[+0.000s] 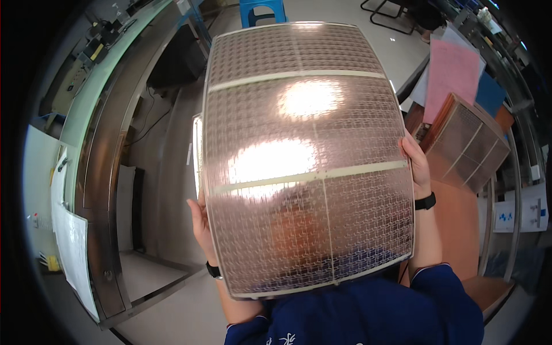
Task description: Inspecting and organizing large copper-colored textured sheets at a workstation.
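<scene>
A large copper-coloured circuit panel (270,230) fills the middle of the head view. Rows of fine repeated patterns cover it, and pale bands divide it into sections. It is held up in front of my body, and bright light reflects off its face. My left hand (201,227) grips its left edge, with the thumb out to the side and the other fingers mostly hidden by the panel. On the opposite edge my right hand (418,168) is closed, thumb at the front and the remaining fingers partly hidden.
At right, similar panels (480,138) lie stacked beside a pink sheet (453,72) on an orange-brown surface (454,230). A long bench with a pale green top (86,123) runs along the left. Beyond the panel stands a blue stool (261,11).
</scene>
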A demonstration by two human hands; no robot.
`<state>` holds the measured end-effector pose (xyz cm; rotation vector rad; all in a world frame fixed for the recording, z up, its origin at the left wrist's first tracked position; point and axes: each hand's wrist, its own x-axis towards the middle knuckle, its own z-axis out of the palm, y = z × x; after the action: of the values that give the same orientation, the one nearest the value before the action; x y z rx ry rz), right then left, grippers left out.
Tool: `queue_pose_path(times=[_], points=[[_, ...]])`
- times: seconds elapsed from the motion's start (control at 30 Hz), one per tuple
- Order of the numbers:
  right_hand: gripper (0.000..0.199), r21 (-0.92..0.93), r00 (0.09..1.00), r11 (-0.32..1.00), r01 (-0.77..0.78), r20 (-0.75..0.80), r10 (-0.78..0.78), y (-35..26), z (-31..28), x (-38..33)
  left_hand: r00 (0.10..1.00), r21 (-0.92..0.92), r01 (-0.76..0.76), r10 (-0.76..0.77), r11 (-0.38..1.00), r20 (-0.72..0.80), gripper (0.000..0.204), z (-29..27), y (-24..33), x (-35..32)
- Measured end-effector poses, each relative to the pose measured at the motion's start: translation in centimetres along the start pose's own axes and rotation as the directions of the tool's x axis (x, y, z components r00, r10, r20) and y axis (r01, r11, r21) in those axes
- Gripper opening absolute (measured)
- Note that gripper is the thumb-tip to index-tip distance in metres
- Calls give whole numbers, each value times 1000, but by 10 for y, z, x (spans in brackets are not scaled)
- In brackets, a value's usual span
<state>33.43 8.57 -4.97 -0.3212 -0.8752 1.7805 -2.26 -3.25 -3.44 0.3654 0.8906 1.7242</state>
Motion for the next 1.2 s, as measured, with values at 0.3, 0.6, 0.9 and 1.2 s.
queue_pose_path(times=[0.3,0.6,0.9,1.2], points=[[48,-64,962,989,131,-232,-143,35,44,-1,959,-292,72,15,954,283,42,-7,-45,-18],[30,119,936,947,298,-229,-266,-39,-32,-18,1000,-139,19,-18,990,11,34,-51,-13,-4],[48,-411,931,910,-61,-353,-97,-75,-58,-68,935,354,-127,231,927,-270,14,-71,8,14],[38,-584,861,800,-137,-470,-195,-58,-44,-53,910,699,-79,337,711,-241,20,-86,-11,23]])
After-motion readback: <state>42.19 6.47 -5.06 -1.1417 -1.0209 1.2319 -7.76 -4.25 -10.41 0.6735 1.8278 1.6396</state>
